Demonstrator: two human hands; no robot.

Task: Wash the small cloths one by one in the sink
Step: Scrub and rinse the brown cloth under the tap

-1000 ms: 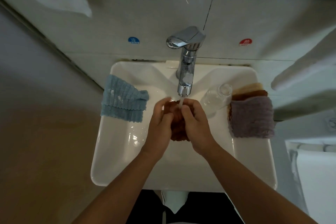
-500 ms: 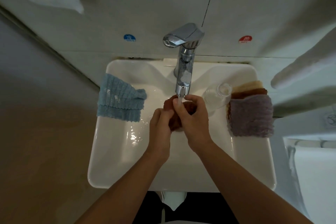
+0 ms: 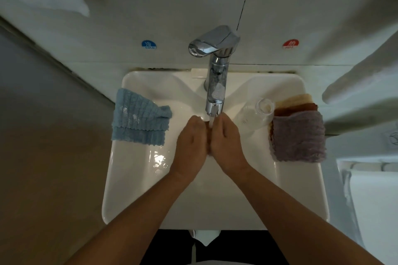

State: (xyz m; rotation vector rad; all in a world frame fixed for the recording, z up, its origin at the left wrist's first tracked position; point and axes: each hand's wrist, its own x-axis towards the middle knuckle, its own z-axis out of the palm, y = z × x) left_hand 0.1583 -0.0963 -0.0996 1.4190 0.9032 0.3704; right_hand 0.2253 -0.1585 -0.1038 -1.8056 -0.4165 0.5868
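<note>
White ceramic sink (image 3: 133,178) seen from above, with a chrome tap (image 3: 215,84) running a thin stream of water onto two hands held side by side beneath the spout. The left hand (image 3: 190,146) and right hand (image 3: 226,145) are cupped and pressed together around something almost wholly hidden, probably the brown cloth (image 3: 208,148). A blue cloth (image 3: 140,117) drapes the sink's left rim; a purple cloth (image 3: 299,137) tops a stack on the right, beside a clear glass (image 3: 256,114).
</note>
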